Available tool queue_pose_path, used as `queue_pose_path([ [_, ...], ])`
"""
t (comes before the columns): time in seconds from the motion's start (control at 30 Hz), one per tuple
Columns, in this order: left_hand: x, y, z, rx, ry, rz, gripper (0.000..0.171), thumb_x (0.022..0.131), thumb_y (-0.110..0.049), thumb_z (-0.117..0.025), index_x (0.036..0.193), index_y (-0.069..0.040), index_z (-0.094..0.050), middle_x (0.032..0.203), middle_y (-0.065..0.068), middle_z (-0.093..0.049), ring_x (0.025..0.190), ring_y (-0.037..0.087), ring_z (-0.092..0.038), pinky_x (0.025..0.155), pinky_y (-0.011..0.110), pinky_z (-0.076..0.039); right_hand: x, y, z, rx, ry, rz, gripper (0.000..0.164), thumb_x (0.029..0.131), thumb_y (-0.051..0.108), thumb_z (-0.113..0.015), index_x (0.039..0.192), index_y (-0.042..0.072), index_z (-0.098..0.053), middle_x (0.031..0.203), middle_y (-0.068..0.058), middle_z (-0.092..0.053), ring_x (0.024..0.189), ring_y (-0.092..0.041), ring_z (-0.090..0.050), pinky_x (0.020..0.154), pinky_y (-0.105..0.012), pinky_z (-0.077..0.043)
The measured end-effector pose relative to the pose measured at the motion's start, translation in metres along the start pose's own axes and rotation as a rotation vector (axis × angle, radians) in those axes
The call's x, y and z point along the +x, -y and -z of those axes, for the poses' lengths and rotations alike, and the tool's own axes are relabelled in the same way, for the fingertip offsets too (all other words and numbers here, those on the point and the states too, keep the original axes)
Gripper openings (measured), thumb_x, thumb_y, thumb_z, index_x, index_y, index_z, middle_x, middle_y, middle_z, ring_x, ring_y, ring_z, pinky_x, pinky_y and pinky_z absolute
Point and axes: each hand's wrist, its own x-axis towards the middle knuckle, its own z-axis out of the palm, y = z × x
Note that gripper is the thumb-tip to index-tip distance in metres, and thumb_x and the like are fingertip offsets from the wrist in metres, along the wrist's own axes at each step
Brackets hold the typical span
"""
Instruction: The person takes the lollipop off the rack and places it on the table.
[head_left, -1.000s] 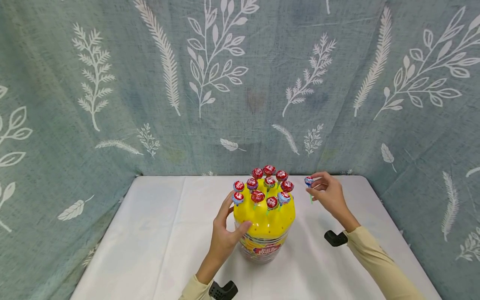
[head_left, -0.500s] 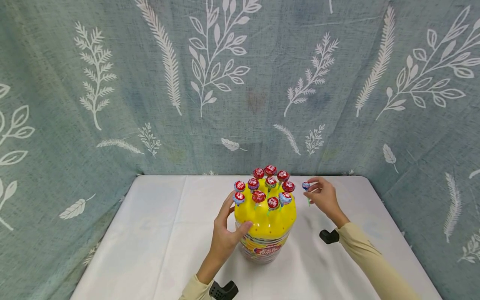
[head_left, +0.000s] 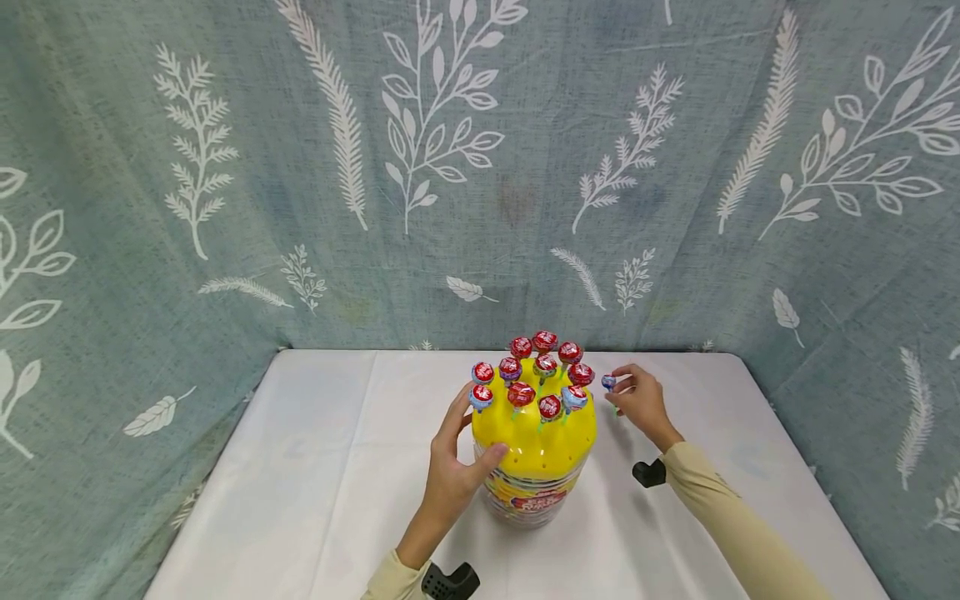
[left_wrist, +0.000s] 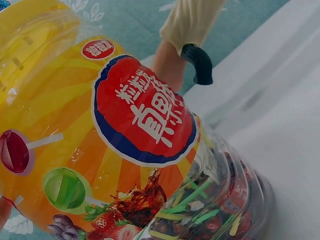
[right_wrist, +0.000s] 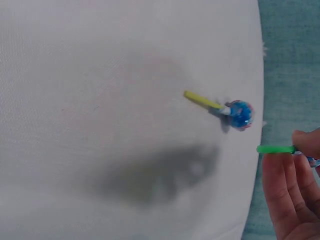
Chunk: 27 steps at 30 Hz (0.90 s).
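A clear plastic jar (head_left: pixel 528 504) with a yellow lid (head_left: pixel 532 454) stands on the white table in the head view. Several wrapped lollipops (head_left: pixel 521 394) stick up from holes in that lid. My left hand (head_left: pixel 450 475) grips the lid's left side, thumb at the front and fingers behind. Right of the jar, my right hand (head_left: pixel 641 402) pinches a blue-wrapped lollipop (head_left: pixel 608 382), its green stick (right_wrist: pixel 275 149) pointing down in the head view. More lollipops (left_wrist: pixel 235 200) show through the jar's lower wall in the left wrist view.
One loose blue-wrapped lollipop (right_wrist: pixel 241 116) with a yellow stick lies on the white tablecloth (right_wrist: pixel 100 75) in the right wrist view. A grey-green leaf-print curtain (head_left: pixel 420 275) hangs behind and beside the table.
My right hand has moved left and slightly down, bringing its lollipop closer to the jar. My left hand keeps its grip on the lid.
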Motion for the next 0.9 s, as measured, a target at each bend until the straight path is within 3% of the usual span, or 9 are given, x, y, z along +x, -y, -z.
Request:
queue_pose_path([
  [0.27, 0.001, -0.002, 0.0, -0.003, 0.003, -0.007, 0.07, 0.08, 0.001, -0.066, 0.144, -0.006, -0.037, 0.146, 0.01, -0.039, 0.133, 0.022, -0.036, 0.105, 0.035, -0.035, 0.002, -0.011, -0.009, -0.035, 0.0, -0.05, 0.037, 0.077, -0.001, -0.073, 0.11, -0.003, -0.057, 0.083, -0.018, -0.06, 0.054, -0.022, -0.056, 0.049, -0.029, -0.053],
  [0.6, 0.0, -0.004, 0.0, 0.0, -0.011, -0.018, 0.07, 0.079, -0.002, -0.066, 0.143, -0.004, -0.038, 0.145, 0.011, -0.04, 0.132, 0.022, -0.037, 0.104, 0.034, -0.036, 0.009, -0.027, -0.023, -0.106, 0.025, -0.1, 0.038, 0.079, 0.004, -0.073, 0.113, -0.002, -0.055, 0.085, -0.016, -0.06, 0.056, -0.019, -0.055, 0.051, -0.028, -0.053],
  [0.83, -0.002, 0.033, -0.003, 0.008, -0.015, -0.036, 0.074, 0.079, -0.006, -0.069, 0.145, -0.012, -0.036, 0.147, 0.005, -0.038, 0.133, 0.023, -0.036, 0.104, 0.037, -0.036, 0.011, -0.032, -0.029, -0.152, 0.032, -0.122, 0.038, 0.079, 0.005, -0.072, 0.113, -0.002, -0.056, 0.086, -0.016, -0.061, 0.066, -0.023, -0.055, 0.056, -0.028, -0.052],
  [0.9, -0.003, 0.036, -0.003, 0.013, -0.017, -0.043, 0.074, 0.081, -0.011, -0.069, 0.146, -0.016, -0.036, 0.148, 0.003, -0.038, 0.133, 0.021, -0.036, 0.104, 0.037, -0.036, 0.01, -0.034, -0.03, -0.154, 0.034, -0.127, 0.038, 0.078, 0.004, -0.072, 0.112, -0.003, -0.057, 0.085, -0.016, -0.061, 0.068, -0.023, -0.055, 0.057, -0.028, -0.052],
])
